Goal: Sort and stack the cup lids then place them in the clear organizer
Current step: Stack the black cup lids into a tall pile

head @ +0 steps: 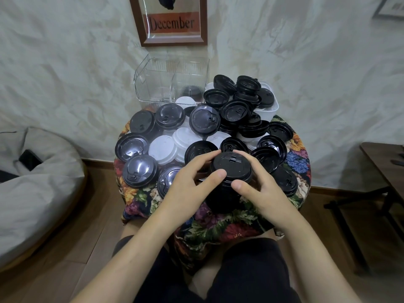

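Both hands, left [189, 182] and right [260, 189], around a black lid stack [229, 182] amid scattered lids [162, 147].

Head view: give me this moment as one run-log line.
left hand and right hand grip black lid stack | clear organizer behind | loose lids cover table

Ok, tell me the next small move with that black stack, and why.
Probably lift the black stack and carry it to the clear organizer: the left hand and right hand both grip it, it looks tall, and the organizer's left compartment looks free.
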Available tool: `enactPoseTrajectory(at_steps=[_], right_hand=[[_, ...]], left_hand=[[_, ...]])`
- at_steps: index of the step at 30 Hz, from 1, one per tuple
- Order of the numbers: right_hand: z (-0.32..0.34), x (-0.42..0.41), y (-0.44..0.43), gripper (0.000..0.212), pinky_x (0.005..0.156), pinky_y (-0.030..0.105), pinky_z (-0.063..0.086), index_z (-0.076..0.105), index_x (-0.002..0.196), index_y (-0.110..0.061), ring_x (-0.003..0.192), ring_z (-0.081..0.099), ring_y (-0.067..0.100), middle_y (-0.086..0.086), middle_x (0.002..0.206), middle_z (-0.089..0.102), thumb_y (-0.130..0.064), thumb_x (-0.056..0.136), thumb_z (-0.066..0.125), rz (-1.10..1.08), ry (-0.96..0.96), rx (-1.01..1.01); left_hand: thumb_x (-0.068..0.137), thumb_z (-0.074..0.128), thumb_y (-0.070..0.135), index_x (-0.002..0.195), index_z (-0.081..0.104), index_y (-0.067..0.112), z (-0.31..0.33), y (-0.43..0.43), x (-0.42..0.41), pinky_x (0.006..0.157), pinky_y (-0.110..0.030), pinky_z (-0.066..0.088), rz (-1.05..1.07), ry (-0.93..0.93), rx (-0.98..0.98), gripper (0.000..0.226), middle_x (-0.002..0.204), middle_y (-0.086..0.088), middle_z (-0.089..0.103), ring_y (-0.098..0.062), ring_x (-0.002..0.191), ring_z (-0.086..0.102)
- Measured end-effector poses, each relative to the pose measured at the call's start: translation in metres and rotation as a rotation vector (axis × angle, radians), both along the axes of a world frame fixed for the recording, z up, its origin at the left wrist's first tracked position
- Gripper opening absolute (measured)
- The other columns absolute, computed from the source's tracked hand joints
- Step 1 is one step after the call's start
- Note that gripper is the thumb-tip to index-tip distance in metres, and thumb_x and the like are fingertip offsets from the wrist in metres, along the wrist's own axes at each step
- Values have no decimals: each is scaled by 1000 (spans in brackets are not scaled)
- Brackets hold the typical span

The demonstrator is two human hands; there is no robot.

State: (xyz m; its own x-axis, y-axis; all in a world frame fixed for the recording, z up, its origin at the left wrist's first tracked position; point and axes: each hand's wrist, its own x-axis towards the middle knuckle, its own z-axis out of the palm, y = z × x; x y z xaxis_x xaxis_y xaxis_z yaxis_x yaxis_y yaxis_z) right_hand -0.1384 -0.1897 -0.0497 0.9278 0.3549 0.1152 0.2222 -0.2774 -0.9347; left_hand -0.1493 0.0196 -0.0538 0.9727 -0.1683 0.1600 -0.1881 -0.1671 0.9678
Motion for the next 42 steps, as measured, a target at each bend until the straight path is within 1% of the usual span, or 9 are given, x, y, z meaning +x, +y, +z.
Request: enactPoseTrajectory(at_steps=[8, 19, 21, 24, 28, 30, 34, 39, 42], right_hand=[[-4, 0, 0, 65, 104, 8, 39, 42, 151, -38, 134, 51, -6, -32, 139, 57, -40, 92, 70, 6, -11, 4], [-9, 2, -4, 70, 112, 16, 38, 36, 155, -40, 140, 47, -1, -26, 147, 53, -41, 93, 69, 55, -9, -15], [-10, 2, -4, 70, 111, 15, 38, 35, 155, -38, 140, 48, -2, -27, 146, 53, -39, 94, 69, 59, -9, -15], [-10, 3, -5, 70, 109, 12, 38, 35, 156, -36, 139, 48, -2, -29, 145, 54, -38, 94, 69, 67, -10, -13], [-6, 5, -6, 67, 106, 12, 39, 37, 155, -39, 139, 48, -2, -27, 146, 53, -57, 96, 63, 78, 6, -8], [-5, 7, -7, 65, 106, 12, 40, 40, 154, -37, 138, 50, -1, -25, 146, 55, -60, 96, 61, 71, -1, -13], [-6, 7, -7, 65, 106, 13, 41, 42, 152, -41, 137, 51, -1, -27, 145, 56, -46, 93, 67, 67, 12, -4], [-8, 6, -7, 69, 112, 29, 40, 43, 151, -43, 138, 51, 0, -26, 145, 56, -56, 88, 69, 62, 10, -2], [-7, 7, -8, 73, 113, 31, 39, 42, 151, -44, 138, 51, 0, -25, 145, 56, -66, 86, 70, 66, 9, -19]], left_hand=[[94, 66, 49, 153, 47, 39, -4, 6, 2, 120, -41, 38, -57, -19, 89, 62, 147, 24, 56, -1, 141, 48], [94, 66, 46, 149, 44, 46, -4, 7, 2, 110, -12, 36, -66, -88, 180, 59, 144, 32, 54, 7, 138, 46], [95, 65, 47, 151, 43, 45, -2, 6, 2, 110, -14, 36, -81, -69, 184, 61, 144, 33, 53, 9, 137, 46], [98, 67, 46, 156, 39, 41, -5, 6, 2, 115, -28, 39, -106, -57, 192, 64, 147, 28, 53, 4, 138, 47], [97, 67, 44, 154, 42, 40, -6, 6, 3, 117, -37, 40, -90, -76, 197, 63, 146, 23, 57, -3, 139, 50], [98, 69, 39, 153, 43, 40, -7, 7, 3, 117, -38, 41, -91, -87, 198, 60, 145, 21, 57, -6, 139, 51], [98, 70, 35, 151, 41, 47, -8, 9, 1, 117, -34, 38, -111, -92, 208, 61, 146, 24, 56, -3, 140, 49], [98, 70, 36, 156, 39, 40, -7, 10, 2, 119, -38, 38, -124, -55, 226, 66, 148, 24, 54, -2, 141, 48], [97, 71, 41, 155, 39, 43, -4, 12, 3, 120, -39, 37, -120, -40, 232, 67, 148, 28, 53, 2, 141, 46]])
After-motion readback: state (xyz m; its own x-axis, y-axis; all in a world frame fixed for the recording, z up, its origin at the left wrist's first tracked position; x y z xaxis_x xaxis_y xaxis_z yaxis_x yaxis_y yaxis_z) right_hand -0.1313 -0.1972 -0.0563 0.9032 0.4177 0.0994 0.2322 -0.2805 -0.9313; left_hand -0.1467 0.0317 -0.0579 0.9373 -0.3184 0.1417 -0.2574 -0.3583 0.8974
